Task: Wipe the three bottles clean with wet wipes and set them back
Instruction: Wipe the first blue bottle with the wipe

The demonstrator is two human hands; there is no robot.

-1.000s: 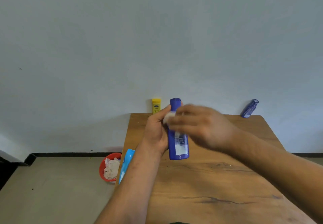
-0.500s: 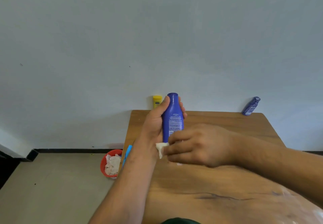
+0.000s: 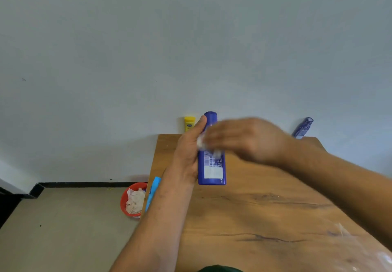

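My left hand (image 3: 187,155) grips a tall blue bottle (image 3: 211,169) upright above the wooden table (image 3: 254,218), thumb along its left side. My right hand (image 3: 246,142), blurred by motion, presses a small white wet wipe (image 3: 201,142) against the bottle's upper half. A yellow bottle (image 3: 189,123) stands at the table's far left edge by the wall. A dark blue bottle (image 3: 303,127) leans against the wall at the far right corner.
A red bin (image 3: 133,201) holding crumpled used wipes sits on the floor left of the table. A light blue wipe packet (image 3: 153,191) lies at the table's left edge, partly hidden by my left forearm. The wall runs right behind the table.
My right hand has slid the wipe from the bottle's lower part up to its upper half. The left hand keeps its grip on the bottle.
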